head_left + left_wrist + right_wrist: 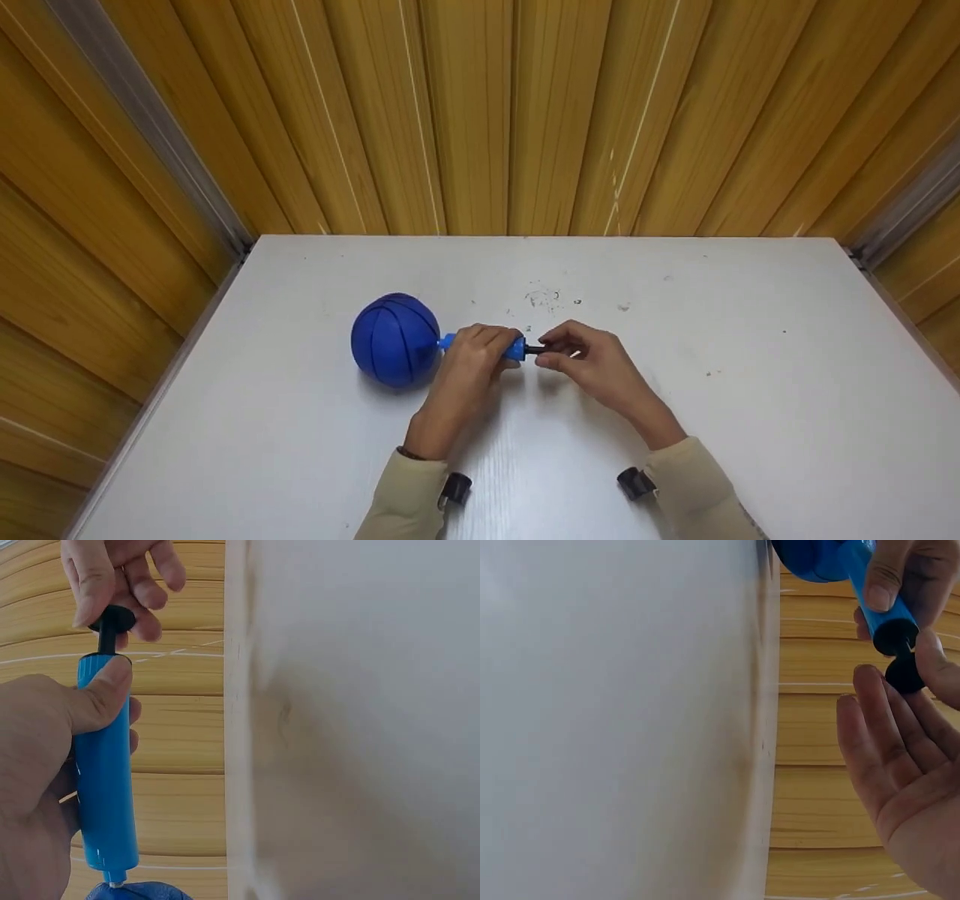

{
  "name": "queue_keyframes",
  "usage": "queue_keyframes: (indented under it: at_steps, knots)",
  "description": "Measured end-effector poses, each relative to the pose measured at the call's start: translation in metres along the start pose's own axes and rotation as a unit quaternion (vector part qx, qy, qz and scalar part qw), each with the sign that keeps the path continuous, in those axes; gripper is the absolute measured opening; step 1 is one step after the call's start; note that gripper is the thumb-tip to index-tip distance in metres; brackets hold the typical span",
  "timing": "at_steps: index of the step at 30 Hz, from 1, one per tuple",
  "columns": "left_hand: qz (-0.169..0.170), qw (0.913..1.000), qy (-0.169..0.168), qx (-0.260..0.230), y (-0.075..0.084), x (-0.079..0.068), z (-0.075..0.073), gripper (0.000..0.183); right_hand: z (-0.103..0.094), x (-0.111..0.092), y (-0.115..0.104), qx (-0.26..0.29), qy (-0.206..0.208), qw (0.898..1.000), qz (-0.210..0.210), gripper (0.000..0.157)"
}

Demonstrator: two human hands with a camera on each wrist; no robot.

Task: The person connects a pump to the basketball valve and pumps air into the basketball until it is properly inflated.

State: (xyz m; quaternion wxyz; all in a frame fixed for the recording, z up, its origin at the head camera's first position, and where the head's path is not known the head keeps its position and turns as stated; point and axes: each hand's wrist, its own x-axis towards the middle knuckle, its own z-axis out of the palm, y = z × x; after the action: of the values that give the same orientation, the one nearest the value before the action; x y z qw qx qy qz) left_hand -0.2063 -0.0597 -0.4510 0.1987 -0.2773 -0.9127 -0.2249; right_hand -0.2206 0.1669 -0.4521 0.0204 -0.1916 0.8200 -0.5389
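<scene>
A blue ball (pixel 395 340) with dark seam lines sits on the table, left of both hands. The tip of a blue hand pump (pixel 107 772) meets the ball's right side. My left hand (pixel 471 360) grips the pump's barrel, its thumb lying along the barrel near the handle end. My right hand (pixel 596 364) pinches the pump's black handle (pixel 905 673) between thumb and fingers. A short length of black rod shows between barrel and handle. Only an edge of the ball appears at the bottom of the left wrist view.
The white table (pixel 750 420) carries dark marks and specks (pixel 544 298) beyond the hands. Wood-patterned panels (pixel 480 112) rise behind its far edge and along both sides. A black wrist device (pixel 457 488) is on the left sleeve, another (pixel 636 484) on the right.
</scene>
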Motion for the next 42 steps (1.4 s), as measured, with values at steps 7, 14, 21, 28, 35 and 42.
queue_keyframes:
  at_steps: [7,14,21,28,35,42]
  knots:
    - [0.004,0.9998,0.011,-0.016,-0.002,-0.001,-0.002,0.035,-0.028,-0.004,-0.004,-0.030,-0.032,0.999,0.004,0.019]
    - [0.002,0.9990,0.043,-0.006,-0.006,0.001,-0.007,0.035,-0.072,-0.013,-0.006,-0.058,-0.019,0.998,0.029,0.011]
    - [0.011,0.9984,0.055,0.005,-0.007,0.001,-0.005,0.035,-0.083,-0.015,-0.007,-0.043,-0.031,0.998,0.039,0.021]
    - [0.016,0.9985,0.046,0.026,-0.001,0.002,0.000,0.035,-0.057,-0.009,-0.007,-0.048,-0.042,0.997,0.051,0.022]
    - [0.025,0.9980,0.035,0.048,0.003,0.001,0.004,0.036,-0.010,0.000,-0.006,0.000,-0.009,1.000,0.014,0.019]
    - [0.020,0.9987,0.031,0.035,0.001,0.001,0.000,0.036,0.008,0.002,-0.005,0.049,0.014,0.999,0.008,0.026]
